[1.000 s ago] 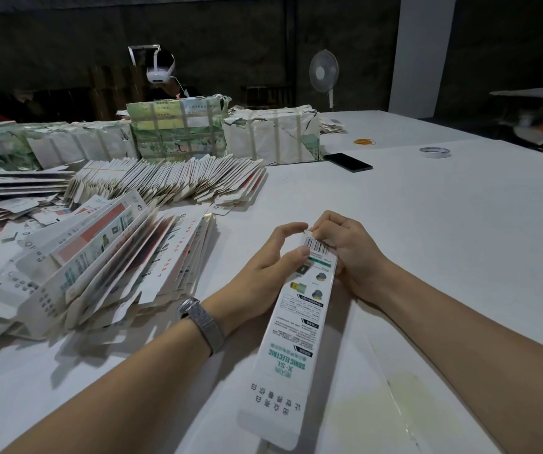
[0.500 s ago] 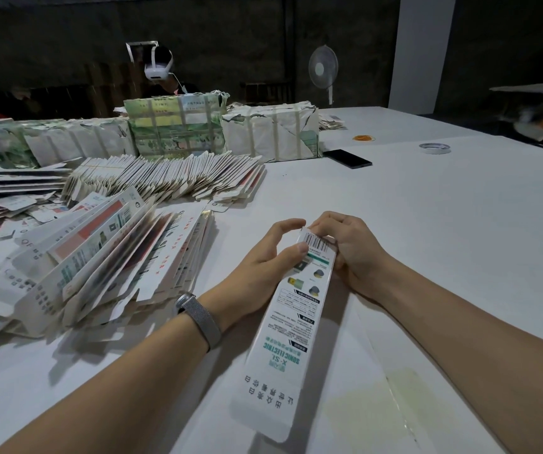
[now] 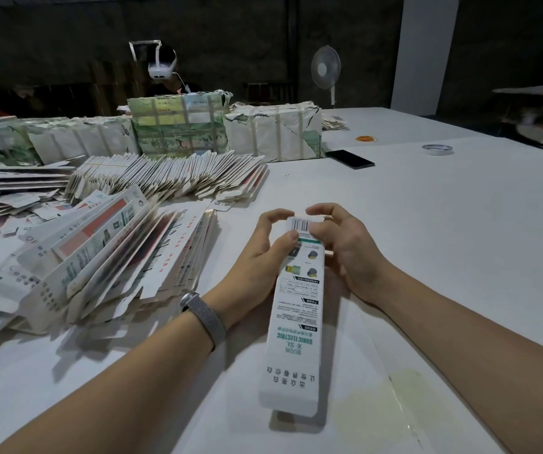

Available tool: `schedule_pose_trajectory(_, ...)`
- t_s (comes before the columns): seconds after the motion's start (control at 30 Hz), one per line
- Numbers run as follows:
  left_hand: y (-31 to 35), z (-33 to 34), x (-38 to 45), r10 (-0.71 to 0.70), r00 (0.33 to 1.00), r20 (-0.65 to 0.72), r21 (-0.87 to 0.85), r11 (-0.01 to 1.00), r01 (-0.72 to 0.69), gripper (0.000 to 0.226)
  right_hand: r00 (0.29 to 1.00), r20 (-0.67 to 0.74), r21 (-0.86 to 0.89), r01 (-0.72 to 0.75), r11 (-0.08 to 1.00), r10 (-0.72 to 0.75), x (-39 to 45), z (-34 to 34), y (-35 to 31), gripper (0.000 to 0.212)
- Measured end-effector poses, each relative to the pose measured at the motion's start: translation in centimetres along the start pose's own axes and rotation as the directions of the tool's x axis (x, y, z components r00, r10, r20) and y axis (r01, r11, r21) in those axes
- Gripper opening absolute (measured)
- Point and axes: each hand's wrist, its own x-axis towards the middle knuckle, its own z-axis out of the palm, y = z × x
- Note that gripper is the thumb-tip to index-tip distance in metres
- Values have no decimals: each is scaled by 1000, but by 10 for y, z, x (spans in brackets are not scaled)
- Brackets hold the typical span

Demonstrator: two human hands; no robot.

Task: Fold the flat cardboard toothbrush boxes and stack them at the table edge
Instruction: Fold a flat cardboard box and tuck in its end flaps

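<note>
A: What's on the counter [image 3: 427, 224]?
B: Flat boxes [image 3: 106, 257] heaped left, bundles [image 3: 178, 126] far behind.
A: And the box [image 3: 296, 322]?
B: Near centre, far end pinched by both hands: left [image 3: 257, 257] and right [image 3: 345, 250] curl round its barcode tip.

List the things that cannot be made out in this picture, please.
- Head view: far end flap of the long white printed cardboard toothbrush box, covered by the left hand and right hand.
- Small print on the box: too small.
- Fanned pile of flat cardboard boxes: cut by the left edge.
</note>
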Motion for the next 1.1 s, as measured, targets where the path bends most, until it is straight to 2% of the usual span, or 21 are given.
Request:
schedule_pose_trajectory(0.13,0,0,1,-1,999,-39,-10,1000,0,22,1000,19,-40,20,999,-19,-2,1,1,29)
schedule_pose_trajectory(0.23,-1,-1,2,-9,999,-51,-5,1000,8,27,999,21,-49,40,998,-39,-2,1,1,19)
schedule_pose_trajectory(0.4,-1,-1,1,1,999,-49,-12,1000,-1,21,999,1,-15,41,999,-41,-2,0,1,11)
schedule_pose_trajectory(0.93,-4,-2,4,-18,999,-49,5,1000,19,20,999,-39,-17,32,999,-33,-5,1,-1,10)
schedule_pose_trajectory(1.1,-2,0,4,-39,997,-69,-21,999,38,28,999,-28,-31,34,999,-35,-6,3,-2,8)
